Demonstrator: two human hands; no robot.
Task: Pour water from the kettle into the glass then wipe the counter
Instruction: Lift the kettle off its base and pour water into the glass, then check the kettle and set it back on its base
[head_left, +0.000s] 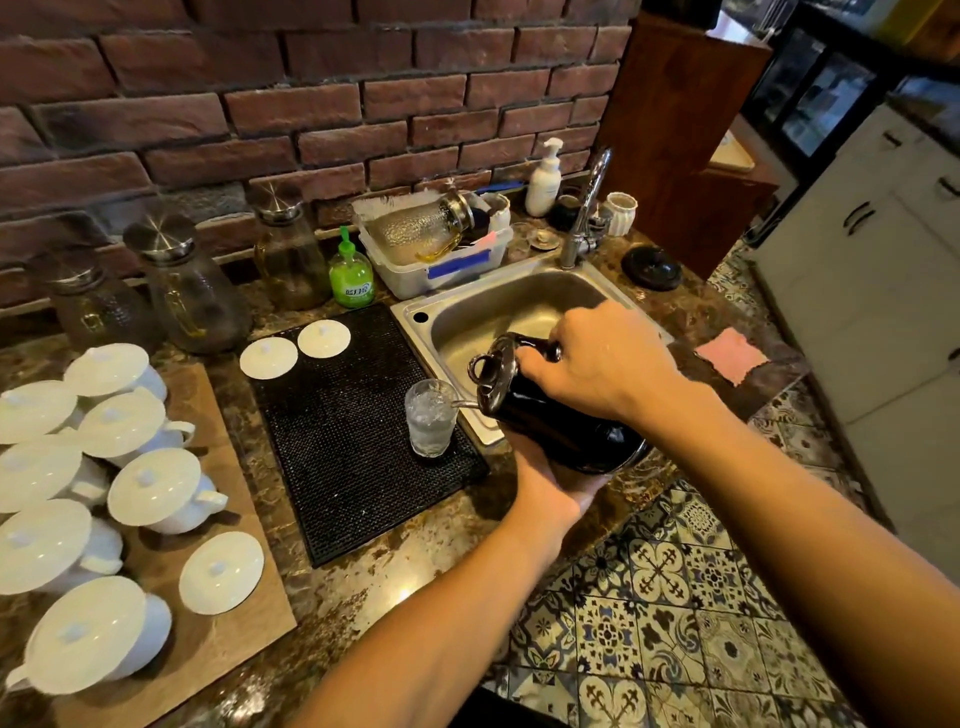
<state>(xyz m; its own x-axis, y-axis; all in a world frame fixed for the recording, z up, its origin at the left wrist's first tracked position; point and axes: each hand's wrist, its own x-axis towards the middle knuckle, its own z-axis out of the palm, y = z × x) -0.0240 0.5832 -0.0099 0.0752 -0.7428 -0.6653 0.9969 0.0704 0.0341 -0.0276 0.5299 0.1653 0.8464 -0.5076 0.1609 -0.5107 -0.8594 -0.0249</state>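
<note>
A black kettle (550, 423) is tilted to the left, its thin spout over a clear glass (430, 418) that stands on the black bar mat (343, 431). Water fills most of the glass. My right hand (602, 358) grips the kettle's handle from above. My left hand (550, 491) cups the kettle's underside, mostly hidden by it. A pink cloth (731, 354) lies on the marble counter (395, 566) to the right of the sink.
A steel sink (498, 306) with a tap (584, 208) lies just behind the kettle. Several white lidded cups (156, 491) sit on a wooden board at left. Glass jars (192, 291), a green soap bottle (351, 270) and a dish tub (431, 254) line the brick wall.
</note>
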